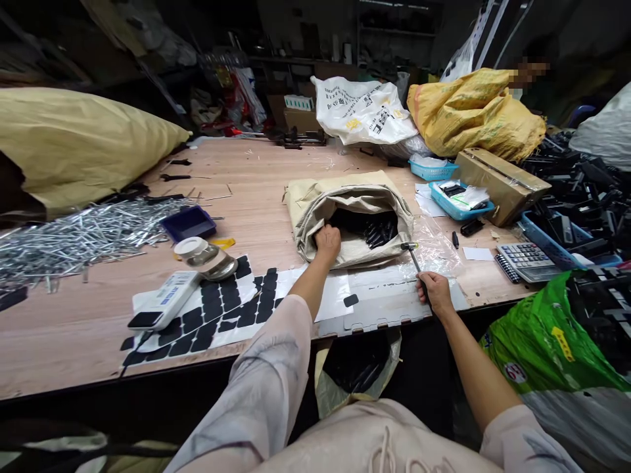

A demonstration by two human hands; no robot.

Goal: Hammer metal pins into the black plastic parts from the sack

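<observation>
My left hand [327,242] reaches into the rolled-down mouth of a beige sack [304,205] on the wooden table [73,328]. The sack holds several black plastic parts [378,231]; whether the fingers grip one is hidden by the sack's rim. My right hand [434,293] is closed on the dark handle of a small hammer [413,255], whose metal head lies on clear plastic sheet beside the sack. White backing sheets with black adhesive pads [224,305] lie in front of the sack.
A heap of metal rods [73,236], a dark blue tray [188,222], a tape roll [197,249] and a small scale [165,299] lie left. Blue baskets [456,209], a cardboard box [500,180], a calculator [527,259] and a green bag [547,341] stand right. A person sits behind the yellow sack [473,112].
</observation>
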